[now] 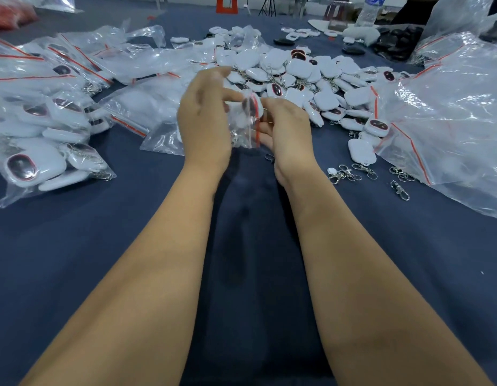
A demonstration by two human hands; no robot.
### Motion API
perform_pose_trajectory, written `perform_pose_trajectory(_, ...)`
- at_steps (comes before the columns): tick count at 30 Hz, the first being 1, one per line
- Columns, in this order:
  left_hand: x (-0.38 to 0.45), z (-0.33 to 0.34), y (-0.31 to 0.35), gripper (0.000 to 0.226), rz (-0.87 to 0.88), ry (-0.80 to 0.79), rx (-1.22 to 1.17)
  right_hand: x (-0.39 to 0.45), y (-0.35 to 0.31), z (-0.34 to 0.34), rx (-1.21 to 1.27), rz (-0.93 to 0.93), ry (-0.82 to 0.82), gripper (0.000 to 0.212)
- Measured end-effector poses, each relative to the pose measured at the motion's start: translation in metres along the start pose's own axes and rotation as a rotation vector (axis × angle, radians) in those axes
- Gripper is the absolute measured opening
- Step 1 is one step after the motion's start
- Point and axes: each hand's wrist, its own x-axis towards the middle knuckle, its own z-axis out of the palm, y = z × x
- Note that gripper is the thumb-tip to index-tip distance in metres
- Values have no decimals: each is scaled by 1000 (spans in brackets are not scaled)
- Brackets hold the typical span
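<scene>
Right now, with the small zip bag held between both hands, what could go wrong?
The left hand and right hand pinch the small zip bag in the air; if its red seal is not fully pressed, the white fob could slip out. The keyring, blurred here, may catch in the seal. Loose clasps beside the right forearm could get swept away.

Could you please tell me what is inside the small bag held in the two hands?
The small bag holds a white fob with a dark oval; the left hand and right hand cover the rest.
</scene>
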Motion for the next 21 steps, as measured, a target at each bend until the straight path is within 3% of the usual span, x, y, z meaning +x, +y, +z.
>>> perform_pose_trajectory(4,15,-19,7,25,-67,361,-181,1,1,-3,-110,-12,-16,19)
perform_pose_trajectory(6,20,-26,9,24,-95,469,-251,0,2,-3,-254,-82,-18,16)
perform_pose_trajectory(9,23,-30,10,24,-120,517,-289,-2,5,0,-503,-209,-41,10)
perform_pose_trajectory(12,24,-29,7,24,-119,503,-233,-3,7,-1,-593,-240,-29,11)
perform_pose_trajectory(14,26,-28,3,22,-97,467,-101,-2,7,-2,-595,-228,-7,13)
perform_pose_trajectory(17,29,-31,-11,37,-79,331,505,-3,6,0,-560,-190,-1,9)
perform_pose_trajectory(19,29,-35,-18,49,-157,225,850,-4,6,0,-588,-171,-25,12)
perform_pose_trajectory(21,30,-39,-20,45,-236,150,947,-5,6,-1,-640,-189,-48,19)
